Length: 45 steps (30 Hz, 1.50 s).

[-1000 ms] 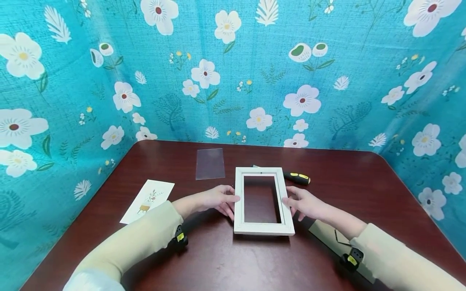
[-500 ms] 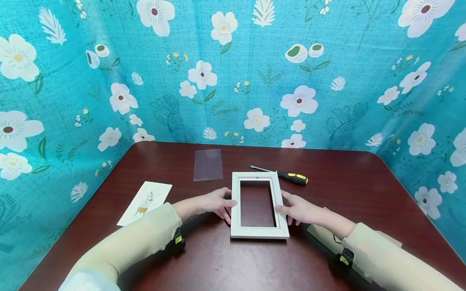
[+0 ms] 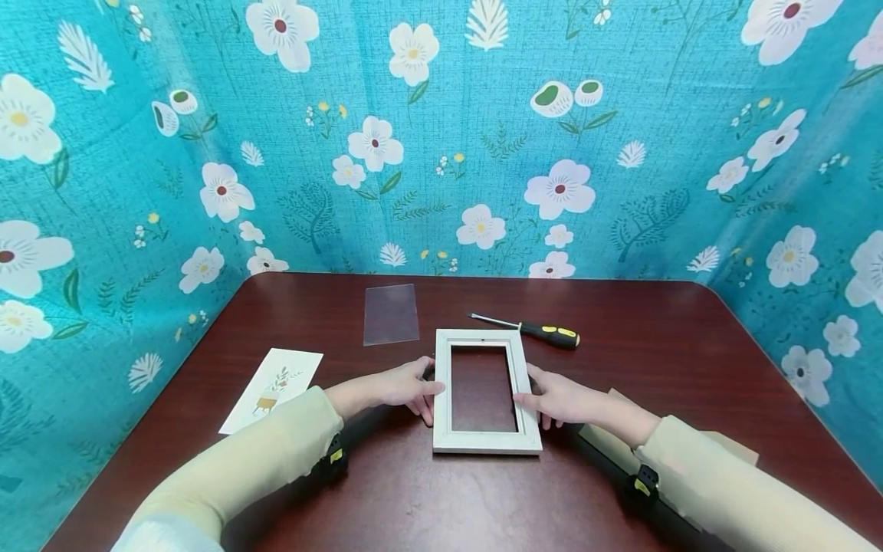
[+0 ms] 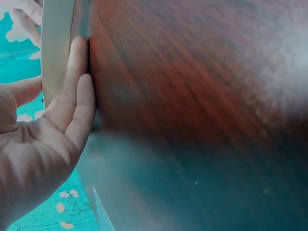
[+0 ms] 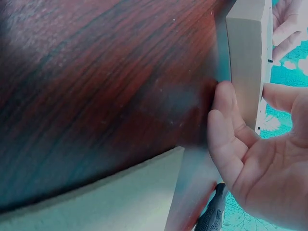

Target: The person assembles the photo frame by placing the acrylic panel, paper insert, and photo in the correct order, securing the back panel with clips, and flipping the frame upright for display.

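White and rectangular, the frame (image 3: 486, 442) is at the middle of the dark red-brown table (image 3: 428, 506), its face up and its long axis running from the person towards the far edge. One short rail faces the person; the far one bears a small dark mark near its middle. Whether its underside touches the table I cannot tell. Left hand (image 3: 405, 386) and right hand (image 3: 562, 399) grip the long sides, each with its thumb on the face and fingers along the outer edge.

Just beyond the far right corner lies a black-and-yellow screwdriver (image 3: 550, 334), its handle to the right and its tip pointing left and slightly away. A clear sheet (image 3: 391, 316) lies flat beyond the frame to the left. Nearer on that side, a printed card (image 3: 272, 391) lies aslant, one corner covered by the left sleeve (image 3: 265, 445). Across on the right, the right forearm blocks sight of part of a beige board (image 5: 120, 199). Blue floral cloth (image 3: 407, 218) hangs behind the table.
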Tool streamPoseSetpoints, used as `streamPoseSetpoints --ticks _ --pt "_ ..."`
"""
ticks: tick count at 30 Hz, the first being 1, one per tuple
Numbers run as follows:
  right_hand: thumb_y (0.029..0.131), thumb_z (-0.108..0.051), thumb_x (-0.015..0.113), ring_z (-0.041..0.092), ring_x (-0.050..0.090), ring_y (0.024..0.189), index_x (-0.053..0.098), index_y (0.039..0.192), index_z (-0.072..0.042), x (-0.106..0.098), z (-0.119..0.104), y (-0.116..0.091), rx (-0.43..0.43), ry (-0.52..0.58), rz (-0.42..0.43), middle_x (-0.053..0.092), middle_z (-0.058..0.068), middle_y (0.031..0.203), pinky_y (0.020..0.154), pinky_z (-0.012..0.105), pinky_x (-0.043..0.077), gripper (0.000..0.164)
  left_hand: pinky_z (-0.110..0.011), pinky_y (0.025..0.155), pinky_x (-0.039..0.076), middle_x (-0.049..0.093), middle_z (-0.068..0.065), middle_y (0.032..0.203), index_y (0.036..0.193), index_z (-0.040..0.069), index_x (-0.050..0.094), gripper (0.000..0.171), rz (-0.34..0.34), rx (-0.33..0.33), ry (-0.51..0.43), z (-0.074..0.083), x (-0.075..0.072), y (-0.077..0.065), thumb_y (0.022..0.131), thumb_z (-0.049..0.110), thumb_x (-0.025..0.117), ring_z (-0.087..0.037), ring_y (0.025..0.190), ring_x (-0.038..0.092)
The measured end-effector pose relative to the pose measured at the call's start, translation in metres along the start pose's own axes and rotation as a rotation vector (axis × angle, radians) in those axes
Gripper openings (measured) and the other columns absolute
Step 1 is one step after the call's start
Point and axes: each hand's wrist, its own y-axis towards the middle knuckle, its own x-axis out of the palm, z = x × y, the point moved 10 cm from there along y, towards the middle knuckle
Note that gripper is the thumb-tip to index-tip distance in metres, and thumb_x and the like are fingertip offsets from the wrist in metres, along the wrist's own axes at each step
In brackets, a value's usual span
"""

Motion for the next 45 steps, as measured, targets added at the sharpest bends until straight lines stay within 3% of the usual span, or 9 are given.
streamPoseSetpoints --ticks 5,10,14,18,24,32,37,45 --pt "0.098 -0.019 0.058 0.022 0.060 0.050 0.026 0.143 0.008 -0.001 -0.002 0.002 -0.001 -0.004 -0.020 0.061 0.002 0.065 0.044 0.036 0.048 0.061 -0.033 0.063 0.054 0.066 -0.017 0.070 0.141 -0.007 0.024 0.049 -0.028 0.037 0.074 0.005 0.001 0.000 0.102 0.012 0.047 -0.025 0.063 0.069" --pt "0.100 -0.021 0.055 0.022 0.060 0.052 0.023 0.144 0.009 -0.001 0.001 0.004 0.010 -0.023 -0.041 0.061 0.002 0.065 0.046 0.036 0.048 0.061 -0.033 0.066 0.054 0.067 -0.015 0.069 0.148 -0.013 0.008 0.063 -0.054 0.051 0.159 0.008 0.002 0.001 0.104 0.014 0.045 -0.022 0.064 0.068" --pt "0.103 -0.019 0.047 0.022 0.061 0.053 0.017 0.146 0.012 0.000 0.002 0.003 0.017 -0.026 -0.060 0.061 0.006 0.065 0.047 0.037 0.049 0.061 -0.031 0.063 0.054 0.065 -0.013 0.067 0.145 -0.010 0.019 0.052 -0.072 0.058 0.178 0.008 0.004 0.002 0.104 0.013 0.043 -0.018 0.060 0.065" --pt "0.103 -0.013 0.043 0.022 0.059 0.054 0.024 0.141 0.013 0.003 0.003 0.002 0.024 -0.023 -0.075 0.059 0.008 0.064 0.048 0.036 0.048 0.049 -0.029 0.057 0.051 0.061 -0.010 0.064 0.138 -0.006 0.025 0.041 -0.083 0.058 0.167 0.007 0.006 0.004 0.105 0.010 0.042 -0.014 0.054 0.059" --pt "0.103 -0.009 0.043 0.020 0.057 0.053 0.034 0.127 0.011 0.004 0.001 0.004 0.005 -0.023 -0.075 0.058 0.008 0.063 0.048 0.035 0.047 0.033 -0.028 0.054 0.050 0.060 -0.009 0.062 0.147 -0.008 0.011 0.055 -0.069 0.054 0.179 0.006 0.006 0.006 0.104 0.010 0.042 -0.014 0.052 0.057" --pt "0.102 -0.008 0.046 0.019 0.054 0.052 0.029 0.137 0.013 0.004 -0.002 0.003 -0.057 0.017 -0.063 0.057 0.007 0.063 0.048 0.034 0.047 0.044 -0.027 0.054 0.049 0.059 -0.008 0.062 0.150 -0.008 -0.002 0.068 -0.045 0.044 0.171 0.004 0.005 0.006 0.103 0.008 0.045 -0.015 0.052 0.057" --pt "0.102 -0.008 0.047 0.019 0.053 0.052 0.022 0.143 0.013 0.007 -0.001 0.002 -0.075 0.060 -0.053 0.056 0.007 0.063 0.048 0.035 0.047 0.052 -0.026 0.054 0.048 0.059 -0.008 0.062 0.151 -0.005 0.001 0.067 -0.041 0.033 0.171 0.002 0.005 0.006 0.102 0.007 0.046 -0.015 0.053 0.057" --pt "0.102 -0.011 0.047 0.019 0.056 0.061 0.004 0.148 0.012 0.009 0.018 0.000 -0.006 0.209 -0.094 0.057 0.009 0.069 0.053 0.037 0.051 0.066 -0.026 0.052 0.048 0.059 -0.008 0.061 0.150 -0.007 0.007 0.066 0.009 0.069 0.132 0.001 0.005 0.006 0.101 0.007 0.049 -0.014 0.052 0.057"
